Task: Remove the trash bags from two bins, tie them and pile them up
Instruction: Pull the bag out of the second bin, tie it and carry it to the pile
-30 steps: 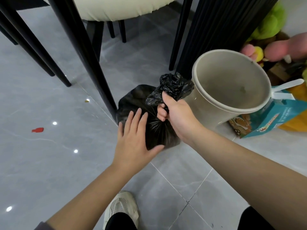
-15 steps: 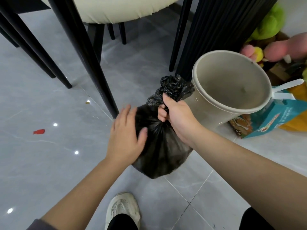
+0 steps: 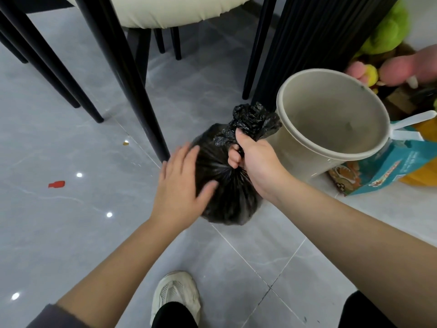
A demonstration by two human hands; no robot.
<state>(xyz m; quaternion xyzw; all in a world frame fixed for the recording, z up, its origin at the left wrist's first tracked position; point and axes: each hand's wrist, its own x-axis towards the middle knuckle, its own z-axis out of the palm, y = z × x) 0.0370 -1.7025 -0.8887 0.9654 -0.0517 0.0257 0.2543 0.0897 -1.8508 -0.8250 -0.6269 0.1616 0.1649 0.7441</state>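
A full black trash bag hangs just over the grey tile floor in the middle of the head view. My right hand is shut on its gathered neck, with the crumpled top sticking up above my fist. My left hand lies flat against the bag's left side, fingers spread. Right beside the bag stands a beige round bin, tilted toward me, with nothing visible inside it.
Black chair legs and a ribbed black table base stand close behind the bag. Plush toys and a teal box crowd the right side. My white shoe is below. A red scrap lies on the floor at left.
The bag swung toward me off the floor and has now settled lower again. My left hand slid from its front onto its left side. My right hand kept hold of the neck.
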